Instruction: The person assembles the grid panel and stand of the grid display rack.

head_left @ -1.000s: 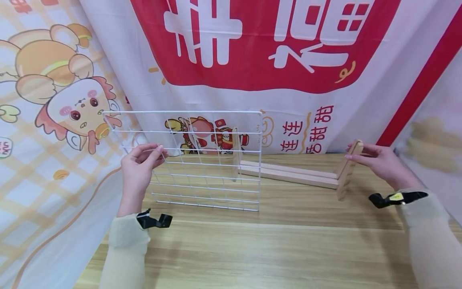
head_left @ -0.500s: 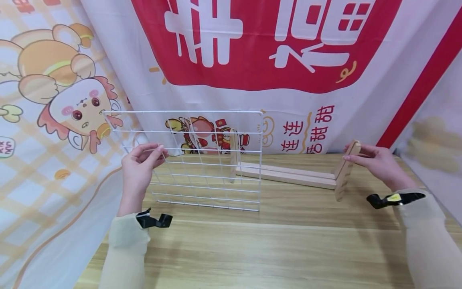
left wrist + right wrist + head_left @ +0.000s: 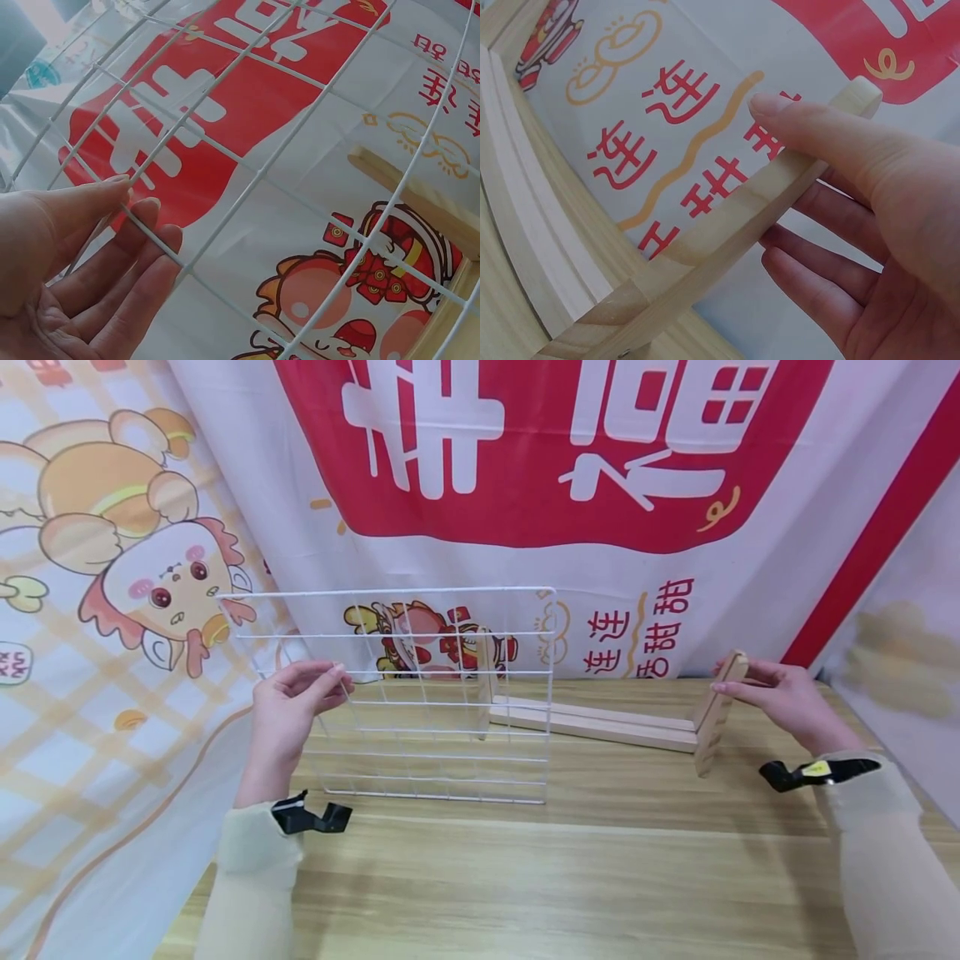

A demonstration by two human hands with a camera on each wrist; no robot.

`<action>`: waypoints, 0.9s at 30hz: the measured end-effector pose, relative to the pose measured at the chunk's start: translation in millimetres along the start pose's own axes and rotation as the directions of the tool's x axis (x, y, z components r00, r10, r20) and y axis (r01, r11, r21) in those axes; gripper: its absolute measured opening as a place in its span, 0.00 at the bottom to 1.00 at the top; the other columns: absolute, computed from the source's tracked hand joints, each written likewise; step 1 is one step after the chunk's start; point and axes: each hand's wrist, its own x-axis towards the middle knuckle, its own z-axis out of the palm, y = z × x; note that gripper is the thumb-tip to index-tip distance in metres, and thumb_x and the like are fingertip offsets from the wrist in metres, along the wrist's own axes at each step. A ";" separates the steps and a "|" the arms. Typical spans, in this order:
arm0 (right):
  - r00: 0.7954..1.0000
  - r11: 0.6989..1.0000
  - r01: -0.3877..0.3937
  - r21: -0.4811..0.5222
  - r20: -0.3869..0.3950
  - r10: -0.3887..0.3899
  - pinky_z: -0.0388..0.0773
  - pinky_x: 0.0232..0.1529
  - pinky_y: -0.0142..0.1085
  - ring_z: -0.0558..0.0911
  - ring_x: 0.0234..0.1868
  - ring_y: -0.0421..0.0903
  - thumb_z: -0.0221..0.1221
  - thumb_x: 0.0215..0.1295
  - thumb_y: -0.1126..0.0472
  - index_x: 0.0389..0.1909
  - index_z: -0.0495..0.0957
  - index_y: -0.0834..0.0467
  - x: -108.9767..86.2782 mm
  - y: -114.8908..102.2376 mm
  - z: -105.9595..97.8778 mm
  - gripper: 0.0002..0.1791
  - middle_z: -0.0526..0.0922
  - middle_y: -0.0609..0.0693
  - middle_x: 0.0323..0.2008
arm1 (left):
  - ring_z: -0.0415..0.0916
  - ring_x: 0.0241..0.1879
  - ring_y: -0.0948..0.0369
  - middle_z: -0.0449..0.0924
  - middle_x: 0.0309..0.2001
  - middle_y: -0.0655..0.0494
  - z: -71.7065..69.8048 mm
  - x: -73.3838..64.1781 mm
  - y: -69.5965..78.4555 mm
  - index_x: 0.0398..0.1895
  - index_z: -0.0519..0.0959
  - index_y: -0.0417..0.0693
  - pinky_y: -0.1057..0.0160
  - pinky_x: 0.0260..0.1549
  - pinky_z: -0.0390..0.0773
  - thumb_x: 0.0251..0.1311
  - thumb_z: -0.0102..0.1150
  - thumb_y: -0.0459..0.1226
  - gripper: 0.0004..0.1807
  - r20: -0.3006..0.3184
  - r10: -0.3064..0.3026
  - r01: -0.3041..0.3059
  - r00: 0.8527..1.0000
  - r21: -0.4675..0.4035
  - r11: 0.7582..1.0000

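Observation:
A white wire grid panel [image 3: 450,733] stands upright on its lower edge at the left of the table. My left hand [image 3: 296,702] pinches its wires between thumb and fingers near the left side; the left wrist view shows the fingertips at a wire crossing. Behind the grid and to the right is a wooden stand [image 3: 600,727], a long grooved bar with an upright at each end. My right hand [image 3: 787,693] grips the upper part of its right upright [image 3: 727,217], thumb on one face and fingers behind. The stand's left upright [image 3: 486,681] shows through the grid.
The wood-grain table [image 3: 562,877] ends at a white and red printed cloth [image 3: 555,510] hanging behind it. Another printed cloth [image 3: 135,635] borders the left side, and a pale wall [image 3: 900,677] the right.
The grid's right edge has swung slightly to the right with my left hand. The wooden stand has shifted a little to the left with my right hand.

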 end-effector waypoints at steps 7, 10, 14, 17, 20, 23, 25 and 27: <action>1.000 1.000 0.015 0.000 -0.005 -0.015 0.65 0.67 0.64 0.72 0.62 0.44 0.66 0.62 0.35 0.72 0.71 0.55 1.7 1.9 0.7 0.43 0.82 0.27 0.47 | 0.87 0.36 0.58 0.88 0.36 0.50 -4.1 -5.1 4.8 0.46 0.84 0.37 0.60 0.40 0.87 0.64 0.70 0.37 0.13 0.040 -0.015 0.015 0.999 -0.003 1.000; 1.000 1.000 0.014 -0.002 -0.004 -0.014 0.65 0.66 0.65 0.72 0.62 0.46 0.66 0.62 0.35 0.72 0.70 0.55 1.5 1.8 0.2 0.44 0.82 0.27 0.47 | 0.87 0.36 0.58 0.88 0.37 0.50 -4.3 -6.6 5.0 0.46 0.84 0.37 0.60 0.40 0.87 0.63 0.70 0.37 0.13 0.035 -0.013 0.013 0.999 0.005 1.000; 1.000 1.000 0.009 -0.005 -0.002 -0.009 0.64 0.66 0.66 0.71 0.63 0.52 0.66 0.62 0.35 0.73 0.70 0.56 0.6 1.8 -0.6 0.44 0.82 0.28 0.48 | 0.87 0.36 0.58 0.88 0.36 0.50 -2.5 -7.8 3.4 0.45 0.84 0.37 0.60 0.40 0.87 0.63 0.71 0.38 0.14 0.013 -0.011 0.011 1.000 0.012 1.000; 1.000 1.000 0.007 0.002 0.005 -0.007 0.63 0.66 0.67 0.69 0.66 0.55 0.66 0.63 0.36 0.73 0.70 0.56 0.0 2.5 -0.8 0.43 0.82 0.30 0.49 | 0.87 0.36 0.58 0.88 0.36 0.50 -1.2 -8.1 2.5 0.45 0.84 0.37 0.61 0.40 0.86 0.63 0.71 0.38 0.14 0.002 -0.012 0.012 1.000 0.019 1.000; 1.000 1.000 0.005 0.005 0.005 -0.005 0.62 0.66 0.67 0.68 0.67 0.57 0.66 0.63 0.36 0.72 0.70 0.55 -1.0 3.3 -0.2 0.42 0.82 0.32 0.51 | 0.87 0.36 0.58 0.88 0.37 0.50 -0.5 -8.3 2.3 0.45 0.84 0.37 0.62 0.40 0.86 0.63 0.71 0.39 0.15 -0.001 -0.010 0.010 1.000 0.026 1.000; 1.000 1.000 0.006 0.000 0.001 -0.006 0.63 0.66 0.68 0.69 0.66 0.56 0.66 0.64 0.37 0.72 0.71 0.55 -2.7 3.0 1.0 0.41 0.83 0.34 0.52 | 0.87 0.36 0.58 0.88 0.37 0.50 -0.2 -8.4 2.5 0.46 0.84 0.37 0.61 0.40 0.86 0.63 0.71 0.39 0.15 -0.001 -0.010 0.010 1.000 0.028 1.000; 1.000 1.000 0.010 0.002 0.002 -0.010 0.63 0.65 0.68 0.69 0.65 0.56 0.66 0.64 0.37 0.71 0.71 0.55 -3.5 2.3 1.9 0.41 0.83 0.36 0.53 | 0.87 0.37 0.58 0.89 0.37 0.50 -0.1 -8.5 2.5 0.46 0.83 0.37 0.61 0.40 0.86 0.63 0.71 0.40 0.16 -0.006 -0.009 0.009 1.000 0.036 0.999; 1.000 1.000 0.007 0.002 0.000 -0.007 0.63 0.65 0.68 0.69 0.65 0.56 0.66 0.63 0.36 0.71 0.71 0.55 -3.8 1.6 3.1 0.42 0.83 0.38 0.54 | 0.87 0.37 0.58 0.89 0.37 0.51 0.1 -8.6 2.4 0.46 0.83 0.37 0.61 0.40 0.86 0.63 0.71 0.40 0.16 -0.009 -0.006 0.007 1.000 0.040 0.999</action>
